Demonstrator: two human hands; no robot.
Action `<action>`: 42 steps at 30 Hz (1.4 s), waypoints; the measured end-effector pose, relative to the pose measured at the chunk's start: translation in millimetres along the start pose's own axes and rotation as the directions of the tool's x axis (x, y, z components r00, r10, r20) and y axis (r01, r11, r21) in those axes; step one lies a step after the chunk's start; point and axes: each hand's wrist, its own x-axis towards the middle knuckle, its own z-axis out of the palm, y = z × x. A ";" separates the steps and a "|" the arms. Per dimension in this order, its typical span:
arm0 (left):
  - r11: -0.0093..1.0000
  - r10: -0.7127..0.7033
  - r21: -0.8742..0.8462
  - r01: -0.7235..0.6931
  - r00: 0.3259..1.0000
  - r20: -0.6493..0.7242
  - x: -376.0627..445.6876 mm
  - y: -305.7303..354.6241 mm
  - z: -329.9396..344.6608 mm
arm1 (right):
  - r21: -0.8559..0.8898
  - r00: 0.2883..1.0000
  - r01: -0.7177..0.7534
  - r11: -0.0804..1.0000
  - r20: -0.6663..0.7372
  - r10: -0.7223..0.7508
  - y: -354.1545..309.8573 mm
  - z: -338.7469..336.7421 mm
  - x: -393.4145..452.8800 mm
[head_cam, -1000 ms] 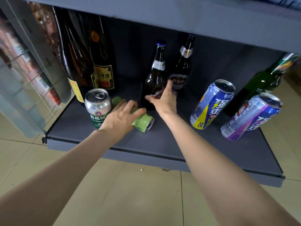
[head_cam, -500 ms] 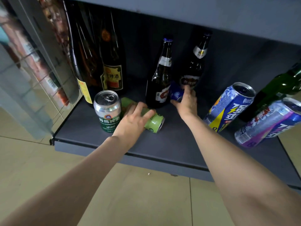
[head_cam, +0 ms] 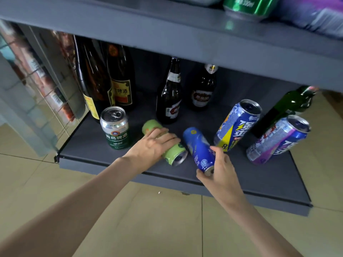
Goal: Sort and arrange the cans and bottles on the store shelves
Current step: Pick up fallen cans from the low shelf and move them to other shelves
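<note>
Head view, low dark-grey shelf [head_cam: 241, 175] above a tiled floor [head_cam: 148, 219].

Left hand [head_cam: 154, 147]: laid over a light-green can [head_cam: 172, 153] that lies on its side on the shelf, open end toward the shelf's front edge. Fingers curve over the can's body; grip from above.

Right hand [head_cam: 220, 173]: holds a slim blue can [head_cam: 199, 149] near its lower end, thumb and fingers wrapped round it. The can is tilted, far end leaning away toward the back of the shelf; whether that end touches the shelf cannot be told. It sits just right of the light-green can.

Other stock on the same shelf:
- green-and-silver Tsingtao can [head_cam: 115, 127], upright, left of the light-green can, pull tab on top.
- two tall dark bottles with yellow labels [head_cam: 118, 84] at back left.
- two brown beer bottles [head_cam: 169, 95] at back centre, upright, side by side.
- blue-and-yellow can [head_cam: 236, 125], standing right of the slim blue can.
- purple-and-blue can [head_cam: 276, 139], further right.
- green glass bottle [head_cam: 285, 106], behind those two cans.

Upper shelf [head_cam: 167, 32]: a green can [head_cam: 246, 6] at the top edge of view, partly cut off.
</note>
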 end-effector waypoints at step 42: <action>0.314 -0.727 -0.924 0.219 0.681 -0.085 430.3 -99.6 -1031.8 | 0.454 0.762 0.616 0.644 -0.549 -0.342 -740.5 -825.1 44.7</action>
